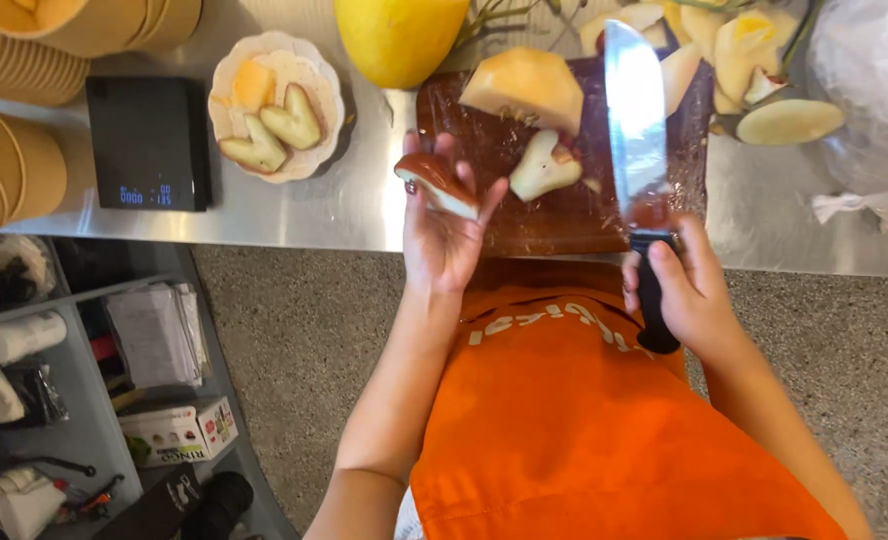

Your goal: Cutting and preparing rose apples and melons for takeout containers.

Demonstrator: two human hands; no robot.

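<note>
Fruit on the board!
Left hand cups an apple slice; right hand grips the knife over the board.

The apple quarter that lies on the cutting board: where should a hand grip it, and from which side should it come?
Grip the apple quarter across its wide rounded end, coming from the left, where the left hand is. The knife blade lies close on its right, and the melon piece crowds the far side.

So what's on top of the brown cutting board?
On the cutting board lie a melon wedge, a cut apple piece and the knife blade held by the right hand. The board under them is hidden.
</note>
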